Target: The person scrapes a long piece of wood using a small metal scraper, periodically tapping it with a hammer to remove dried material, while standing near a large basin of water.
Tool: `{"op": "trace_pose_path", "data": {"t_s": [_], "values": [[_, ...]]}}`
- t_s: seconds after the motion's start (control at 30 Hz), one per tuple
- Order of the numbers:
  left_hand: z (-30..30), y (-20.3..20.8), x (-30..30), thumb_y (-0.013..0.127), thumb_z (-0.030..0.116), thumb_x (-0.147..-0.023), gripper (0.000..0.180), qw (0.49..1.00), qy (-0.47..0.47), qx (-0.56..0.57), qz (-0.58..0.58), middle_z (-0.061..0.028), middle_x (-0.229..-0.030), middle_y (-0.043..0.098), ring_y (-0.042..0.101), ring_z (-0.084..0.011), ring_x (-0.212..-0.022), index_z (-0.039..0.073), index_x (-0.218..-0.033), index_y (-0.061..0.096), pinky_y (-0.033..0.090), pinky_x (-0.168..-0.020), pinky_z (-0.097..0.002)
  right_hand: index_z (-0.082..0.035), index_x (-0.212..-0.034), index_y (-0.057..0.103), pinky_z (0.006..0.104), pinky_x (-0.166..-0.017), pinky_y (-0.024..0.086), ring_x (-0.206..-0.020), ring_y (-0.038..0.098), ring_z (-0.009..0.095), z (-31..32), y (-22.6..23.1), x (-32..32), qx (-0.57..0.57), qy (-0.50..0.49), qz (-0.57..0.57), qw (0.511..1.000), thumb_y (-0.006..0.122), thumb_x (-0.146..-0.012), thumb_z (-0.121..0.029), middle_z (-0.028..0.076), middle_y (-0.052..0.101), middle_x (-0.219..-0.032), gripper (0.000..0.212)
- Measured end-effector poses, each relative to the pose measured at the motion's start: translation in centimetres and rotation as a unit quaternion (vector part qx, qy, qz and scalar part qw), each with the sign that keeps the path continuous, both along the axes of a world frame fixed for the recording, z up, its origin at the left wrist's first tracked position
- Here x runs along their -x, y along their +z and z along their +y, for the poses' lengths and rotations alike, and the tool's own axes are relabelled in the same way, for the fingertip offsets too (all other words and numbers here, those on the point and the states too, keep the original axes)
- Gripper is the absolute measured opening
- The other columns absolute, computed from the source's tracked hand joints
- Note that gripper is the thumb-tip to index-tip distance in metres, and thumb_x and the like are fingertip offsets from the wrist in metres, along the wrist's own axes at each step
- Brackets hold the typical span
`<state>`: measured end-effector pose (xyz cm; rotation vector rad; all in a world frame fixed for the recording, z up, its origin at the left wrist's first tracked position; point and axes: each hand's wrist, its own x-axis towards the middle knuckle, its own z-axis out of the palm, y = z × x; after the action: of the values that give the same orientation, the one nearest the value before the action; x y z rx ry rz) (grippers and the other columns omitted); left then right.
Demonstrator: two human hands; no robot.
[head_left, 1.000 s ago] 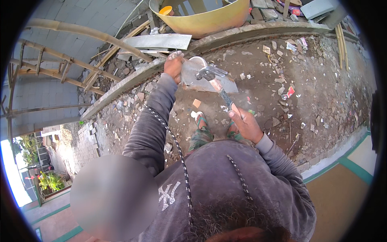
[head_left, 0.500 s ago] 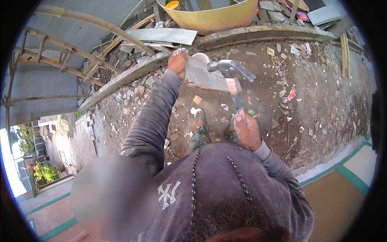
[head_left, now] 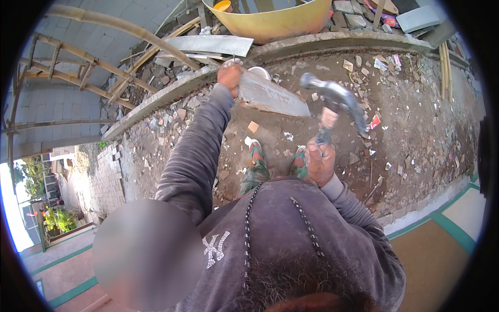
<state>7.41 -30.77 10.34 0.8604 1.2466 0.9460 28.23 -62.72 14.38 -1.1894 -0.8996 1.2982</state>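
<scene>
My right hand [head_left: 320, 161], low in front of my body, is closed round the handle of a claw hammer [head_left: 340, 99]. The hammer's metal head is raised and slightly blurred, out past the right end of a grey board [head_left: 273, 96]. With the arm stretched forward, my left hand [head_left: 228, 77] makes a fist at the board's left end, close to the low concrete wall. A thin dark rod [head_left: 234, 58] pokes up from this fist; its lower part is hidden by the fingers. Just behind the board sits a white round container [head_left: 260, 73], partly covered.
The low wall [head_left: 291, 47] curves across in front, with a large yellow tub [head_left: 275, 23] beyond it. Bamboo poles [head_left: 88, 67] and a pale plank [head_left: 213, 44] lie at the left. Stone chips and litter cover the dirt ground [head_left: 405, 135] around my sandalled feet.
The hammer has swung to the right and away from the board, and my right hand has shifted slightly right with it. My left hand and the board stay nearly in place.
</scene>
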Motion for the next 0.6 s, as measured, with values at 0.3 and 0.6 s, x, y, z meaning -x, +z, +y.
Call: {"op": "trace_pose_path", "data": {"t_s": [0.3,0.6], "values": [[-0.2,-0.2,0.1,0.055,-0.003,-0.082,0.029,0.998,-0.007,-0.043,0.043,-0.0086,-0.097,0.06,0.059,-0.0227,-0.086,0.003,-0.108,0.066,0.055,-0.074,-0.0393,-0.003,-0.082,0.058,0.0289,-0.057,0.035,-0.065,0.036,0.006,-0.3,2.0,-1.1,-0.067,-0.1,0.144,0.982,0.061,-0.105,-0.033,-0.004,0.045,-0.066,0.038],[1.3,-1.1,0.4,0.057,-0.002,-0.081,0.028,0.999,0.002,-0.04,0.03,-0.0062,-0.099,0.065,0.06,-0.0193,-0.091,0.002,-0.107,0.068,0.051,-0.08,-0.036,-0.011,-0.075,0.047,0.0253,-0.048,0.032,-0.054,0.037,0.003,1.1,2.6,-2.7,-0.004,-0.053,0.099,0.994,0.058,-0.106,-0.035,-0.007,0.043,-0.063,0.04]]}}
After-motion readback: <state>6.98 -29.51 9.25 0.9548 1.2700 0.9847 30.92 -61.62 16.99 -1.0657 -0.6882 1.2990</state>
